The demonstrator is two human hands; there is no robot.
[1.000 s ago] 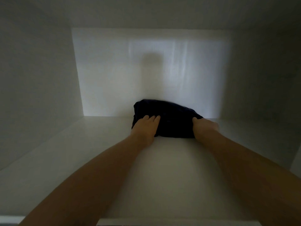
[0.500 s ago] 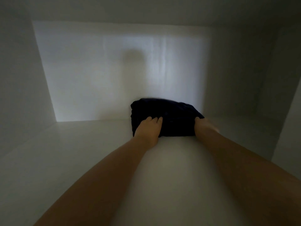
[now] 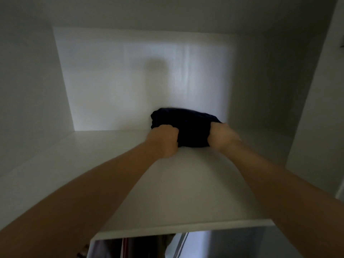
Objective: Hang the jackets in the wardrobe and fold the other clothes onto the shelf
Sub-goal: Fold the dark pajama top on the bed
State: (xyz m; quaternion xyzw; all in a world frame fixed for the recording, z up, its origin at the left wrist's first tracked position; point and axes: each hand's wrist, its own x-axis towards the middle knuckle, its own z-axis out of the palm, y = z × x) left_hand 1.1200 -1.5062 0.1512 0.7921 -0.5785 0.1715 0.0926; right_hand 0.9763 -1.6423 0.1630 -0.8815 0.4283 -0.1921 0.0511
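- Shelf: white board inside the wardrobe; pale back wall behind it.
- Left grip: fingers curled, clenched on the near left corner of the garment.
- Folded dark garment: lies on the shelf, right of centre, close to the back wall. Its long axis runs left to right, just beyond and between both grips, about equally near each.
- Right grip: at the garment's right end, blurred, fingers hidden; grasping or released, cannot tell.
- Hanging clothes: glimpsed below the shelf's front edge.
- Brands, labels, writing: none legible.
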